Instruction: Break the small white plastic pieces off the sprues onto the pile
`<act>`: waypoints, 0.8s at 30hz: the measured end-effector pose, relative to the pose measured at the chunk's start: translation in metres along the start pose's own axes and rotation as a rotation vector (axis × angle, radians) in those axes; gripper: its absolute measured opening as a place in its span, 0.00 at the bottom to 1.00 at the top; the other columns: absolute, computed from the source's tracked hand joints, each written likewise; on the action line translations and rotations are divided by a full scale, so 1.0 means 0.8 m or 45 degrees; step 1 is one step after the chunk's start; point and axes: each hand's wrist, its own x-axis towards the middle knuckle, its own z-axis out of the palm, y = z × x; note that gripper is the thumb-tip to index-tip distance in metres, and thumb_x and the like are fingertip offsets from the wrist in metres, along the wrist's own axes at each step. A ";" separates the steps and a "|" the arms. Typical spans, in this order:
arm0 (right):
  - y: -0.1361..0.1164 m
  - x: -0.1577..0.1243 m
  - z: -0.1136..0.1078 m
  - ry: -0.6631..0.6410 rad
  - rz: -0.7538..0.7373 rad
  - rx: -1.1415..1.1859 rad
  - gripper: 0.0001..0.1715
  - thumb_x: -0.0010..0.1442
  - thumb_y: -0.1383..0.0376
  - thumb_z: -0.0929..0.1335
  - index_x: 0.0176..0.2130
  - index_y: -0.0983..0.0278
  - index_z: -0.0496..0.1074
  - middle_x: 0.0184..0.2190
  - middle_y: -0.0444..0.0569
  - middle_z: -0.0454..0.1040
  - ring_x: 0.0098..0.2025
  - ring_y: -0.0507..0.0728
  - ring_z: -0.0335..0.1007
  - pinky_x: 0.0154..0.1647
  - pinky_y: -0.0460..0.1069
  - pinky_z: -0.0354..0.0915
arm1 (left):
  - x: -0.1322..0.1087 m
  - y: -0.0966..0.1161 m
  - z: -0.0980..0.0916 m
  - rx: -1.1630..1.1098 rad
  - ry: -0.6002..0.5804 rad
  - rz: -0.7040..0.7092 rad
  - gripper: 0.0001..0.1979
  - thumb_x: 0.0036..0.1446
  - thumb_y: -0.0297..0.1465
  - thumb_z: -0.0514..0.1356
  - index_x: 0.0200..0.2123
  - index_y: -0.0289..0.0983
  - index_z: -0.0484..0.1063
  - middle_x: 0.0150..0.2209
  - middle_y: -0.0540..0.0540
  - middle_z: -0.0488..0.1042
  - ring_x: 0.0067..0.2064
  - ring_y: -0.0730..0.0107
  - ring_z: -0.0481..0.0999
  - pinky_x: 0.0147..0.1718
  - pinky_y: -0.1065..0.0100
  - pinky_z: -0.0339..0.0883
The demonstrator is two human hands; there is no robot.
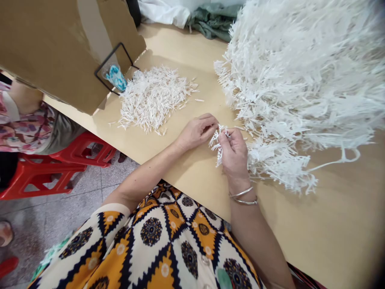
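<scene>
My right hand [235,154] is closed around a white plastic sprue [217,141] studded with small prongs, held upright just above the wooden table [195,172]. My left hand [197,131] pinches at the top of that same sprue with curled fingers. A big tangled heap of white sprues [300,88] lies right behind my right hand. A smaller flat pile of loose white pieces [153,98] sits to the left of my left hand. Two silver bangles [244,196] ring my right wrist.
A cardboard box [60,48] with a black wire frame and a blue-white item [116,77] stands at the far left. Folded cloth [210,18] lies at the back edge. Another person in floral clothing [24,124] sits left, beside red plastic stools [60,164].
</scene>
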 end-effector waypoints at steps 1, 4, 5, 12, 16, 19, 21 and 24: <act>-0.002 -0.001 -0.001 -0.011 0.007 -0.027 0.14 0.70 0.54 0.68 0.36 0.60 0.66 0.27 0.38 0.57 0.27 0.49 0.51 0.28 0.47 0.50 | 0.001 -0.001 0.002 0.035 0.045 -0.033 0.11 0.71 0.29 0.55 0.34 0.37 0.71 0.36 0.45 0.74 0.38 0.70 0.74 0.42 0.67 0.67; -0.009 -0.007 -0.001 -0.103 0.052 -0.106 0.13 0.70 0.55 0.68 0.36 0.60 0.66 0.24 0.37 0.54 0.25 0.49 0.48 0.26 0.48 0.48 | 0.005 -0.010 0.004 0.143 0.313 -0.230 0.14 0.70 0.27 0.55 0.28 0.39 0.65 0.31 0.49 0.69 0.35 0.70 0.71 0.40 0.67 0.65; -0.011 -0.009 -0.001 -0.136 0.063 -0.122 0.13 0.70 0.55 0.68 0.36 0.60 0.66 0.23 0.37 0.53 0.24 0.49 0.48 0.26 0.48 0.47 | 0.007 -0.015 0.003 0.174 0.404 -0.305 0.16 0.70 0.27 0.55 0.27 0.40 0.63 0.29 0.49 0.68 0.34 0.69 0.70 0.39 0.66 0.65; -0.004 -0.004 0.005 0.186 -0.088 -0.120 0.19 0.70 0.50 0.67 0.35 0.59 0.63 0.27 0.38 0.56 0.27 0.50 0.51 0.30 0.50 0.53 | 0.003 -0.050 0.000 0.285 0.684 -0.403 0.06 0.73 0.32 0.51 0.46 0.41 0.68 0.49 0.40 0.74 0.54 0.63 0.74 0.57 0.59 0.70; 0.005 0.003 0.001 0.490 -0.199 -0.176 0.19 0.70 0.48 0.66 0.36 0.59 0.65 0.31 0.42 0.60 0.32 0.53 0.57 0.37 0.52 0.59 | -0.004 -0.046 -0.002 0.451 0.604 -0.351 0.18 0.68 0.28 0.56 0.60 0.39 0.63 0.65 0.33 0.64 0.69 0.58 0.65 0.68 0.52 0.63; 0.012 0.008 -0.003 0.645 -0.210 -0.101 0.20 0.70 0.46 0.67 0.36 0.58 0.64 0.31 0.43 0.62 0.33 0.54 0.59 0.39 0.54 0.61 | -0.007 -0.028 0.002 0.660 0.391 -0.192 0.19 0.68 0.27 0.56 0.61 0.37 0.66 0.70 0.34 0.63 0.74 0.51 0.59 0.73 0.42 0.53; 0.017 0.012 -0.005 0.695 -0.212 -0.054 0.20 0.69 0.45 0.67 0.37 0.57 0.64 0.30 0.43 0.62 0.32 0.55 0.60 0.38 0.54 0.62 | -0.009 -0.016 0.011 0.702 0.121 0.007 0.16 0.71 0.26 0.52 0.58 0.37 0.70 0.68 0.36 0.68 0.73 0.54 0.64 0.74 0.41 0.51; 0.021 0.016 -0.006 0.726 -0.236 -0.051 0.21 0.69 0.45 0.66 0.37 0.58 0.64 0.31 0.43 0.63 0.34 0.55 0.63 0.40 0.54 0.65 | -0.010 -0.005 0.030 0.651 -0.325 0.318 0.16 0.75 0.28 0.49 0.57 0.36 0.73 0.65 0.38 0.73 0.70 0.61 0.70 0.73 0.48 0.57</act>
